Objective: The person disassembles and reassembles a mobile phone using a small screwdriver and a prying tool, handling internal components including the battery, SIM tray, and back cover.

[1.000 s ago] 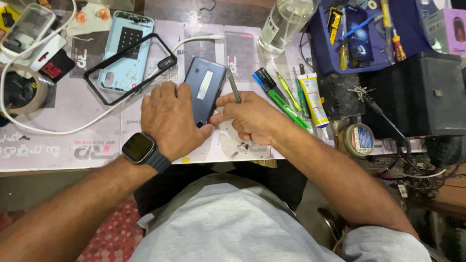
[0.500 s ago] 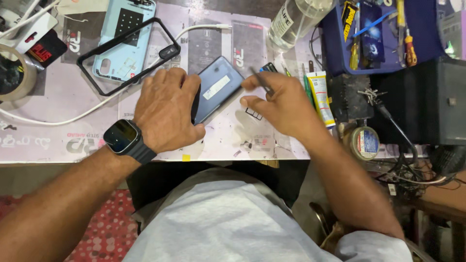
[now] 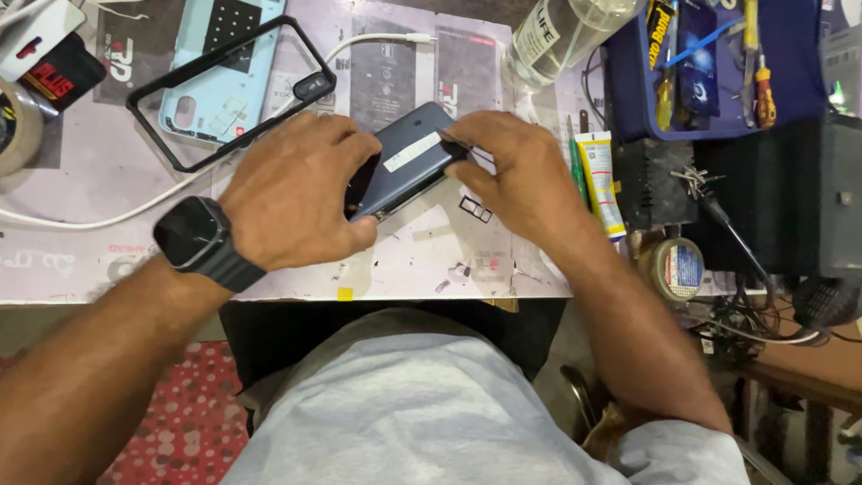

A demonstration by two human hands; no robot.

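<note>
A dark blue phone (image 3: 409, 162) lies back-up and tilted on the pale work mat (image 3: 108, 162), with a white sticker strip across its back. My left hand (image 3: 292, 193), a black smartwatch (image 3: 193, 235) on its wrist, grips the phone's lower left end. My right hand (image 3: 521, 175) pinches a thin dark tool (image 3: 456, 142) whose tip touches the phone's upper right edge. A small sim tray (image 3: 474, 208) lies on the mat just below my right hand.
A black bumper case (image 3: 229, 90) rests over a light blue phone back (image 3: 224, 63) at the back left, with a white cable (image 3: 180, 193) beside it. A clear bottle (image 3: 566, 31), a glue tube (image 3: 602, 180) and a blue tray of screwdrivers (image 3: 718, 63) stand to the right.
My right hand has come back from the right with the tool and now presses it against the phone's edge. My left hand has kept hold of the phone, which has turned slightly.
</note>
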